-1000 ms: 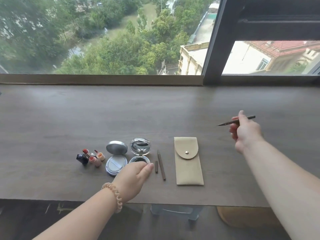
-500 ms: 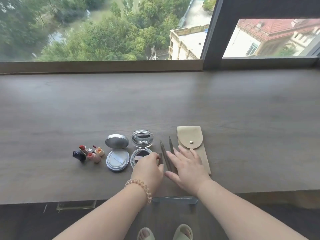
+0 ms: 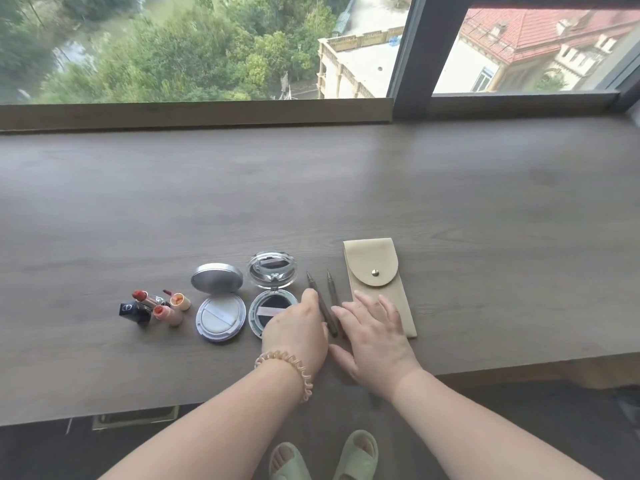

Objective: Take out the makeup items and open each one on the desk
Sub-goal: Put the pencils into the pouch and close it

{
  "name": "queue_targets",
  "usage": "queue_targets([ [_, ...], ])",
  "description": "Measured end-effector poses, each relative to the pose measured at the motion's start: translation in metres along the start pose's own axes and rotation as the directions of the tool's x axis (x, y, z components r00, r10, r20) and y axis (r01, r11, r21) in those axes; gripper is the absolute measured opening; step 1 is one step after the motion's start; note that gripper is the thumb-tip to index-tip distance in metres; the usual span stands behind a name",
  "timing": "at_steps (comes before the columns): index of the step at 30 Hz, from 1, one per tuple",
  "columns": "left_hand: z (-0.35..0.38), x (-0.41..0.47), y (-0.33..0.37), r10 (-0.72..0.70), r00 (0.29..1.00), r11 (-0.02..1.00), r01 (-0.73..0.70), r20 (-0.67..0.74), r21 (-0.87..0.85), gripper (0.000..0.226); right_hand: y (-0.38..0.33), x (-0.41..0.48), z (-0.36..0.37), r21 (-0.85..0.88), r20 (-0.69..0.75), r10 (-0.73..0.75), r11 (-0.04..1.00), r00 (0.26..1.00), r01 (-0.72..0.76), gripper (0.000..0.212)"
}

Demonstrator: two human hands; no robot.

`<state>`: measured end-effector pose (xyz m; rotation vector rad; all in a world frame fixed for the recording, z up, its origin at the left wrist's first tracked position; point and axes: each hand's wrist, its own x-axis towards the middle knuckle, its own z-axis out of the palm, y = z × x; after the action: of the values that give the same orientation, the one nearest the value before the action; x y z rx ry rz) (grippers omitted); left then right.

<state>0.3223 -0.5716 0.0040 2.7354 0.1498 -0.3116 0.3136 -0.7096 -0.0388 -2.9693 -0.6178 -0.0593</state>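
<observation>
A beige snap pouch (image 3: 379, 271) lies closed on the desk. Left of it, two thin brown pencils (image 3: 320, 297) (image 3: 332, 287) lie side by side. My right hand (image 3: 375, 336) rests flat with fingers spread, over the right pencil's near end and the pouch's lower left edge. My left hand (image 3: 298, 329) is knuckles-up with fingers curled down, beside the left pencil and over part of the open clear compact (image 3: 272, 271). What is under its palm is hidden. An open silver cushion compact (image 3: 219, 315) and several uncapped lipsticks (image 3: 152, 304) lie further left.
The grey wooden desk (image 3: 450, 202) runs along a window sill (image 3: 207, 112). Its front edge is close to my wrists. Slippered feet (image 3: 323, 457) show on the floor below.
My right hand brought a brown pencil in from the right, laid it beside the first pencil and now lies flat. My left hand slid slightly right to the pencils. The view tilted down.
</observation>
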Motion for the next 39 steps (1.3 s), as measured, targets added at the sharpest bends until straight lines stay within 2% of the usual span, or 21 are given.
queue_targets([
  [9,-0.003,0.0,-0.004,0.016,1.0,1.0,-0.016,0.013,0.008,0.018,-0.011,0.0,-0.002,-0.004,0.072,-0.006,1.0,0.997,0.006,0.064],
  [16,-0.006,0.001,-0.005,0.028,1.0,0.999,-0.028,0.004,0.019,0.023,0.03,0.007,-0.018,-0.016,-0.001,0.278,0.961,0.961,-0.278,0.057],
  [22,-0.014,0.008,0.009,0.056,0.998,0.998,-0.056,-0.026,-0.016,0.021,0.056,0.024,-0.025,-0.07,-0.053,0.264,0.961,0.963,-0.268,0.049],
  [26,-0.011,0.011,0.028,0.197,0.98,0.98,-0.197,-0.03,0.006,0.026,0.065,0.039,-0.032,-0.059,0.064,0.276,0.96,0.959,-0.273,0.054],
  [29,0.002,0.009,0.041,0.355,0.934,0.924,-0.358,0.044,0.137,0.029,0.076,0.052,-0.032,0.001,0.138,0.306,0.951,0.942,-0.309,0.064],
  [34,0.026,0.003,0.055,0.396,0.906,0.889,-0.419,0.151,0.182,0.033,0.094,0.06,-0.029,0.042,0.164,0.14,0.988,0.976,-0.149,0.055],
  [36,0.031,0.003,0.061,0.363,0.919,0.903,-0.388,0.156,0.186,0.036,0.1,0.061,-0.023,0.042,0.11,0.073,0.996,0.991,-0.078,0.044],
  [38,0.034,0.005,0.069,0.314,0.94,0.92,-0.336,0.135,0.2,0.033,0.103,0.062,-0.018,0.021,0.001,-0.021,1.0,1.0,0.021,0.024],
  [39,0.034,0.006,0.073,0.284,0.951,0.931,-0.304,0.124,0.199,0.032,0.104,0.063,-0.019,0.031,-0.062,-0.053,0.998,0.997,0.055,0.021],
])
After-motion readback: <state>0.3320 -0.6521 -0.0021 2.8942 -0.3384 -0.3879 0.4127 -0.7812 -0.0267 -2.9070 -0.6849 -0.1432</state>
